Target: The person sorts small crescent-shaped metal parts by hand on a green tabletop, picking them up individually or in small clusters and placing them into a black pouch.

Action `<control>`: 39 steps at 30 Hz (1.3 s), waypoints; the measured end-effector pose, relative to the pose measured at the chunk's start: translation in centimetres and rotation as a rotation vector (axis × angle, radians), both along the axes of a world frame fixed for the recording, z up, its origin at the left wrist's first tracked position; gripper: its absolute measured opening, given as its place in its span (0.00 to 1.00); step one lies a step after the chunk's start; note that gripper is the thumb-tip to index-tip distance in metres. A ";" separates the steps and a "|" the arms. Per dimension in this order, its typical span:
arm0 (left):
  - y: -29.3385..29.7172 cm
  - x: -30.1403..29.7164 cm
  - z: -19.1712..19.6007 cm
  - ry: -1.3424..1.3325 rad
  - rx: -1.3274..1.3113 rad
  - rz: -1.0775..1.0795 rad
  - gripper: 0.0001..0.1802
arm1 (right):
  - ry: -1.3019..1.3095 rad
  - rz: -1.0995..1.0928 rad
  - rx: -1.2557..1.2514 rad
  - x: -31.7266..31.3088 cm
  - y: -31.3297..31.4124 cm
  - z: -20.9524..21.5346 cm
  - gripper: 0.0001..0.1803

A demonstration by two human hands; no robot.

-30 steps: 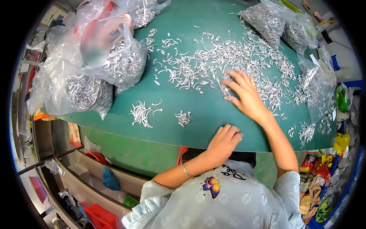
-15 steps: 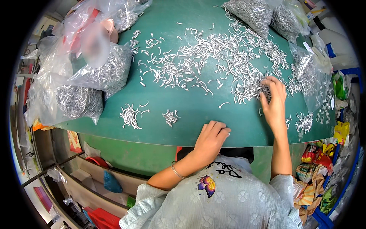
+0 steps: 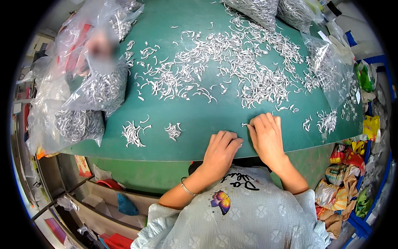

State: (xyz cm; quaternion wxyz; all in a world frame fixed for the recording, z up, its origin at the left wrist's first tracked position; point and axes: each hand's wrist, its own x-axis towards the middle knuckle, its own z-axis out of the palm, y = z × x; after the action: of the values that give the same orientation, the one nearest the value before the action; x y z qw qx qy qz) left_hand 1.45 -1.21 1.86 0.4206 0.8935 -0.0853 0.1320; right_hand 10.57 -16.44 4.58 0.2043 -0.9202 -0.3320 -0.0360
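Observation:
Both my hands rest at the near edge of the green table. My left hand (image 3: pixel 220 152) is closed with its fingers curled down; a small pale bit shows at its fingertips, too small to name. To its right, my right hand (image 3: pixel 266 136) has its fingers bent together over the tabletop. A small curved silver piece (image 3: pixel 244 124) pokes out at its fingertips. Beyond the hands spreads a wide loose heap of curved silver pieces (image 3: pixel 261 79). Left of my hands lie a small pile (image 3: pixel 173 131) and a larger pile (image 3: pixel 132 133) of such pieces.
Clear plastic bags (image 3: pixel 105 87) full of silver pieces crowd the left side. More filled bags (image 3: pixel 255 12) stand at the far right, and another bag (image 3: pixel 329 70) lies at the right. A pile (image 3: pixel 326 121) sits near the right edge. Shelves (image 3: pixel 112 209) stand below left.
My right hand has left the heap and come back toward me, beside my left hand. A curved silver piece now shows at its fingertips. The view has shifted slightly; my left hand stays closed.

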 end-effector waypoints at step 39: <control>0.3 1.3 0.1 0.019 0.065 0.104 0.12 | 0.487 -0.133 0.334 3.3 -2.7 1.7 0.04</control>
State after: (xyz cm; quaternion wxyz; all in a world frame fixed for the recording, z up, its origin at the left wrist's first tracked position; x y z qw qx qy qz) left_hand 2.74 -0.91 1.96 0.3850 0.9110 -0.0390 0.1425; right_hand 13.84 -19.18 6.25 0.4237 -0.8751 -0.2015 0.1184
